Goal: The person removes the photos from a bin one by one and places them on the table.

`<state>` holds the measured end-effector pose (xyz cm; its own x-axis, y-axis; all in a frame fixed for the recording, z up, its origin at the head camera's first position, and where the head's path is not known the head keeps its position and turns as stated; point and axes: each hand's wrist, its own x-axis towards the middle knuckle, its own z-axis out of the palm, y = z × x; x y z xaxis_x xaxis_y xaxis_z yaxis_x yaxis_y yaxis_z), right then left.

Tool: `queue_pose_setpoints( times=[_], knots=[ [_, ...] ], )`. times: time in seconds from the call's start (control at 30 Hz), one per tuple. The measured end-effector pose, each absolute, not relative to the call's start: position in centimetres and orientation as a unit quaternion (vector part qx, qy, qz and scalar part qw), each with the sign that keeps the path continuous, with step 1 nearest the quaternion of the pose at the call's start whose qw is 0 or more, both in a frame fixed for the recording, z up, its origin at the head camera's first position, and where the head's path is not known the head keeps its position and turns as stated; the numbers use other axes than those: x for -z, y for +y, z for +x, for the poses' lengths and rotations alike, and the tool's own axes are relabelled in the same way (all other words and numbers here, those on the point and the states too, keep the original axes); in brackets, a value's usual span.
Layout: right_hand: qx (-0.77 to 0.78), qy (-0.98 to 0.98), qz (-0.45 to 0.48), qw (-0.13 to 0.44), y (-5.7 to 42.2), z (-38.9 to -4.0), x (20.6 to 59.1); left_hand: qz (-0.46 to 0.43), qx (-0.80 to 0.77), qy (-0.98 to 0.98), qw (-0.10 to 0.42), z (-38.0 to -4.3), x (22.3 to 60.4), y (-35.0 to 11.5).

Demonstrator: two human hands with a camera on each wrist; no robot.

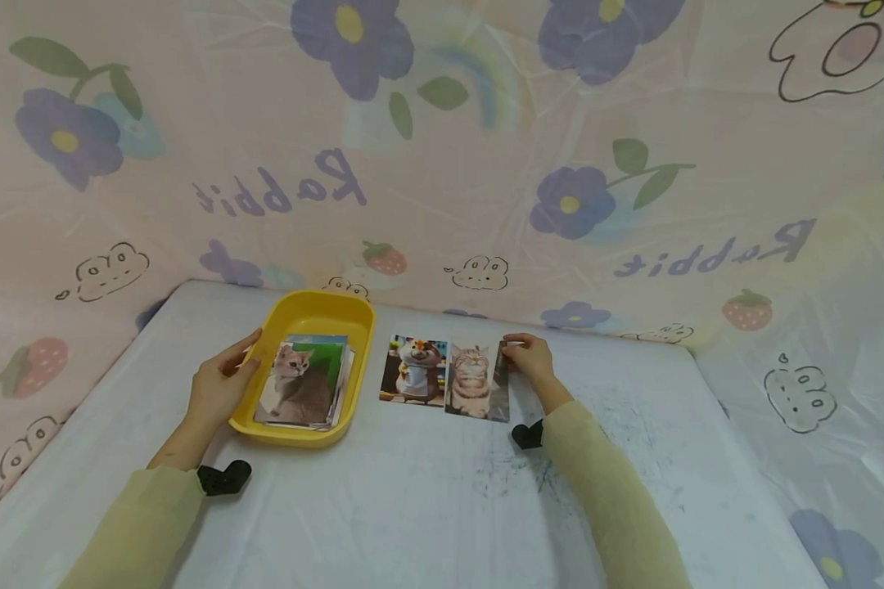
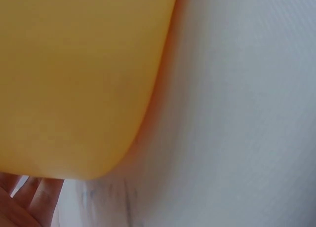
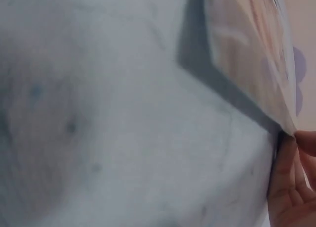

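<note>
My left hand [image 1: 219,386] grips the left side of a yellow plastic tray [image 1: 365,360], thumb at the rim. In the left wrist view the tray's side [image 2: 74,89] fills the upper left, with fingers [image 2: 45,200] below its edge. Inside the tray lies a stack of picture cards, a grey-brown cat card [image 1: 298,388] on top. My right hand [image 1: 532,364] pinches the upper right corner of a tabby cat card [image 1: 473,388]. The right wrist view shows this card [image 3: 247,54] tilted up off the table at that corner.
A card with a cartoon animal in an apron [image 1: 414,376] lies directly left of the tabby card. The white tabletop [image 1: 383,515] has dark smudges near the right forearm. Patterned cloth [image 1: 442,164] rises behind the table and along both sides. Black wrist devices [image 1: 225,478] jut from both sleeves.
</note>
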<state>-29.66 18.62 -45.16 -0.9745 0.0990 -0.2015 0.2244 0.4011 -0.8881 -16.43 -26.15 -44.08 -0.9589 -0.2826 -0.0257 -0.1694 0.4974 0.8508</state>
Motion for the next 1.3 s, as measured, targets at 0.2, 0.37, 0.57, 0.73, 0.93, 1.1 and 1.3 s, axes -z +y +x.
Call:
queue_pose_setpoints(
  times=[0.2, 0.37, 0.57, 0.73, 0.93, 1.1, 1.3],
  knots=[
    [0.524, 0.843, 0.109, 0.046, 18.4, -29.5, 44.9, 0.132, 0.484, -0.863, 0.060, -16.4, 44.1, -26.1],
    [0.484, 0.868, 0.109, 0.017, 18.4, -29.5, 44.5, 0.127, 0.486, -0.862, 0.064, -16.4, 44.0, -26.2],
    [0.496, 0.864, 0.084, -0.030, 17.8, -29.7, 43.8, 0.140, 0.489, -0.859, 0.056, -16.3, 43.9, -26.2],
    [0.548, 0.832, 0.081, -0.006, 16.2, -29.8, 43.0, 0.142, 0.490, -0.858, 0.058, -16.4, 43.9, -26.2],
    [0.615, 0.784, 0.080, 0.021, 13.7, -29.3, 41.9, 0.135, 0.491, -0.859, 0.059, -16.4, 44.0, -26.2],
    [0.637, 0.767, 0.069, 0.031, 11.9, -28.8, 41.3, 0.132, 0.495, -0.857, 0.058, -16.4, 44.1, -26.2],
    [0.647, 0.759, 0.051, 0.050, 9.9, -28.8, 40.8, 0.135, 0.492, -0.858, 0.060, -16.4, 44.2, -26.2]
  ],
)
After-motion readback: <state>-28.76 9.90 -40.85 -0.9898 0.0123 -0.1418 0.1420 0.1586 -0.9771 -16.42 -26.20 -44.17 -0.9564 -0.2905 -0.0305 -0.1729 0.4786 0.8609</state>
